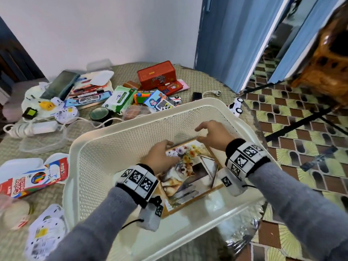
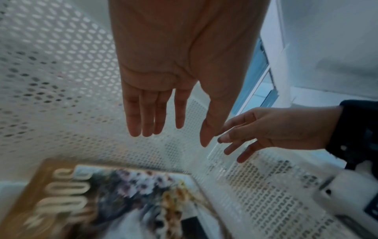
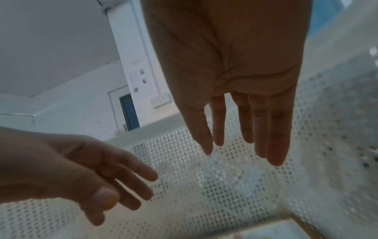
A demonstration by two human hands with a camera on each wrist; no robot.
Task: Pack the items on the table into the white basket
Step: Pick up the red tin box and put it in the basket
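The white basket [image 1: 116, 147] with perforated walls stands on the table in front of me. A flat puzzle box [image 1: 188, 174] with a dog and flowers on its lid lies inside it, towards the right. Both hands are inside the basket above the box's far end. My left hand [image 1: 162, 149] hovers over the far left corner, and my right hand [image 1: 211, 132] is at the far right corner. In the left wrist view my left hand [image 2: 180, 129] has straight fingers and holds nothing above the box [image 2: 102, 202]. My right hand [image 3: 235, 145] is likewise empty with straight fingers.
Behind the basket lie a red tin [image 1: 157, 75], a wet wipes pack [image 1: 120, 98], a tape roll [image 1: 99, 113] and a white power strip [image 1: 30, 129]. A colour pencil box [image 1: 32, 179] lies at the left. A toy car [image 1: 236, 107] sits near the table's right edge.
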